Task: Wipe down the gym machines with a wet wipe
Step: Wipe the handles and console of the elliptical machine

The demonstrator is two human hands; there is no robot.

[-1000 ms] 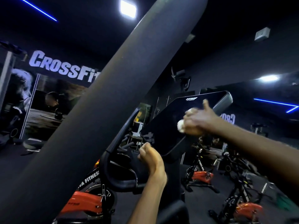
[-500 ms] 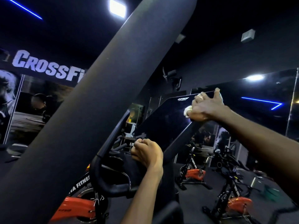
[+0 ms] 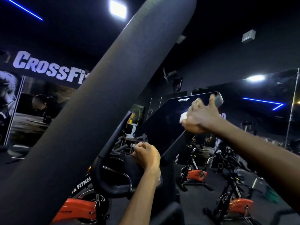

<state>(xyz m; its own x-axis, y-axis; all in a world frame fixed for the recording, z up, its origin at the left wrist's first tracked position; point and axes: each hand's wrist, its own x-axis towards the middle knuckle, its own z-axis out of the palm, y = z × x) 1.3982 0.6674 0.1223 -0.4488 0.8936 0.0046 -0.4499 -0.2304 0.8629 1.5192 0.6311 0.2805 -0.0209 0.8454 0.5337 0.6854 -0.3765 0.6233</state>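
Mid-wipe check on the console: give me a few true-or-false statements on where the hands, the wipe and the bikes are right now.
1. The right hand presses a white wipe against the dark console screen. True.
2. The left hand lies flat on the screen. False: its fingers are curled below the screen's lower edge, on the dark frame.
3. The wipe is at the screen's lower left corner. False: it is on the upper right part.
4. Orange-and-black exercise bikes stand on the floor behind the console. True.
5. A wall sign reads "CrossFit", partly hidden by a thick dark bar. True.
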